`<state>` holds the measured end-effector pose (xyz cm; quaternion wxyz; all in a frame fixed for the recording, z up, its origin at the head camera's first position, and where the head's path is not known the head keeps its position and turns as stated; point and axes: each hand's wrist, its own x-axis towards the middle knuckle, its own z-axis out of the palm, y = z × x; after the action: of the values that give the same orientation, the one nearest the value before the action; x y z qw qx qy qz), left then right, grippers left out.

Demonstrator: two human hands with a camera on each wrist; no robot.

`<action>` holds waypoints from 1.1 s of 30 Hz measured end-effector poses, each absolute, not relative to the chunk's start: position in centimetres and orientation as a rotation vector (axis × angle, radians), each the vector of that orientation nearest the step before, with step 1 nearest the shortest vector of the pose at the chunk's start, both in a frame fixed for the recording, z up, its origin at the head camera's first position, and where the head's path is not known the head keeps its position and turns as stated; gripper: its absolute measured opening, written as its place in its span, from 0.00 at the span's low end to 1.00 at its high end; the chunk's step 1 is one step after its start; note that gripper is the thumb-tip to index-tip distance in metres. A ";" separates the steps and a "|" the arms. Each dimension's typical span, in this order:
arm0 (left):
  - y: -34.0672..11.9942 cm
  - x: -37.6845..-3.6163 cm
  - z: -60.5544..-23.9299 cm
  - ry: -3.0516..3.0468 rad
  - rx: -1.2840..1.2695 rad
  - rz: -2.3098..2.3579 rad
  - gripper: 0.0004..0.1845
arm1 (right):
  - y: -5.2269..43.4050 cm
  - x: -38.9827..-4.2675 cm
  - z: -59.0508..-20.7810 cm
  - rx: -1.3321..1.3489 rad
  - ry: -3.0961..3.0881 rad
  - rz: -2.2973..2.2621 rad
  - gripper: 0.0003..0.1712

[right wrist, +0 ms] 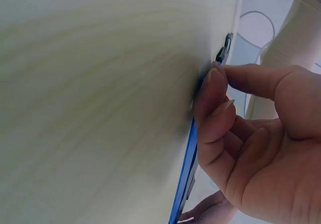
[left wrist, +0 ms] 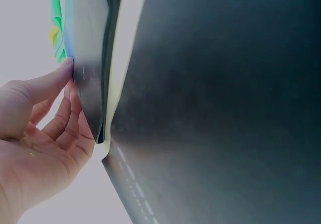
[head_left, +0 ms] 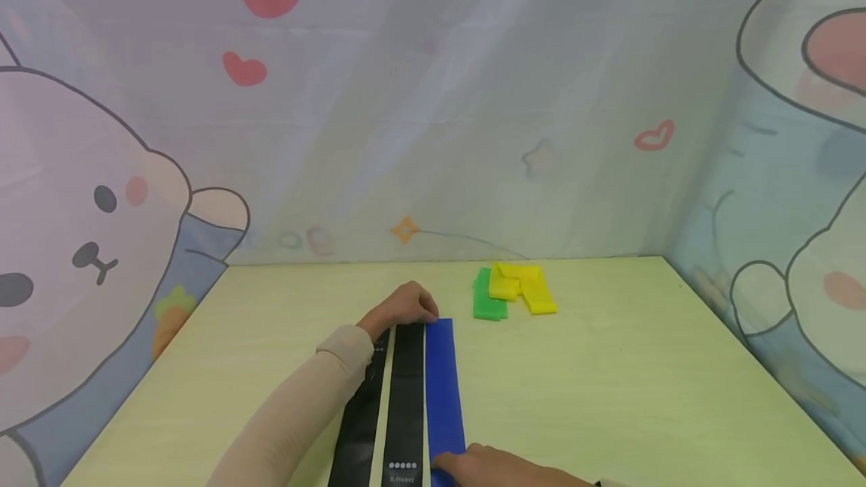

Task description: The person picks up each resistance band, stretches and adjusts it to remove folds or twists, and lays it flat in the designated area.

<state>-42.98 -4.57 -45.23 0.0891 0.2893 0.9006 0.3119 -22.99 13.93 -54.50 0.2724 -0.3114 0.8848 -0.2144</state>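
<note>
Three flat elastic bands lie side by side on the pale table: a blue band, a black band marked X-Heavy and a second black band. My left hand is at their far ends, thumb and fingers pinching the end of the middle black band. My right hand is at the near end of the blue band, fingertips curled and pinching it against the table.
A folded green band and a crumpled yellow band lie near the table's back edge, right of my left hand. Cartoon-printed curtains close in the back and both sides.
</note>
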 end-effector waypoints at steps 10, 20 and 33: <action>-4.6 -43.0 -45.3 2.687 0.839 0.912 0.03 | 13.8 -22.6 -54.3 -0.801 2.410 -0.602 0.28; -4.7 -43.3 -44.9 2.699 0.849 0.867 0.05 | 13.8 -22.7 -54.3 -0.770 2.397 -0.592 0.30; -4.1 -43.2 -45.4 2.719 0.861 0.805 0.05 | 13.9 -22.8 -54.2 -0.814 2.394 -0.644 0.30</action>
<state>-43.25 -4.13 -45.37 0.0890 0.2894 0.9138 0.2707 -22.82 13.88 -54.23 0.2629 -0.3011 0.8852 -0.2379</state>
